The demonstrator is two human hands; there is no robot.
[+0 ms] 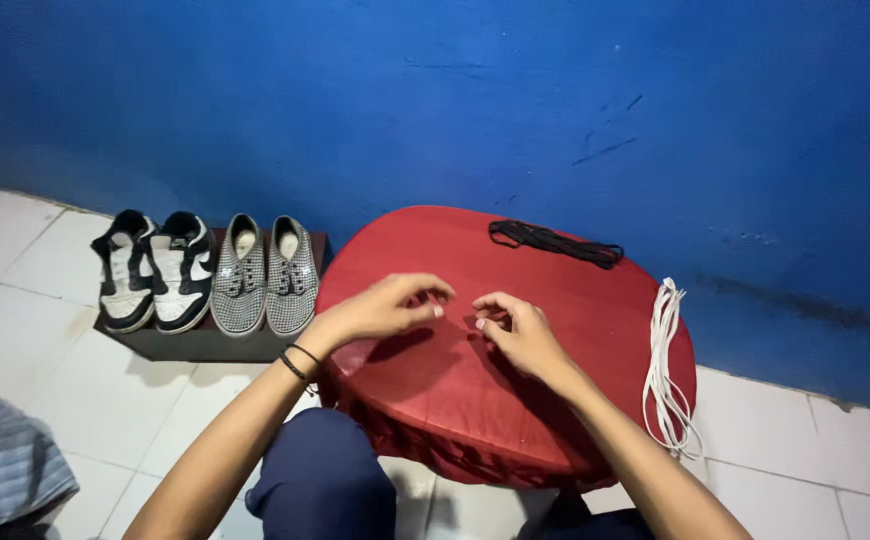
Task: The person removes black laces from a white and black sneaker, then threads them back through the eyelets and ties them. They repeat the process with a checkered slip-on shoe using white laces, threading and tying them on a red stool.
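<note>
My left hand [385, 308] and my right hand [517, 330] hover close together over the middle of a round table draped in red cloth [435, 390]. Fingertips of both hands are curled and pinched toward each other; I see nothing between them. My left wrist wears a thin black band. A bundle of black laces [555, 242] lies at the table's far edge. White laces [663, 360] lie along the right edge and hang over it.
Left of the table, a pair of black-and-white sneakers [153, 268] and a pair of checkered slip-on shoes [267, 275] sit on a low dark stand [205, 345]. A blue wall [455, 90] is behind. White floor tiles surround; striped grey fabric [0, 465] lies lower left.
</note>
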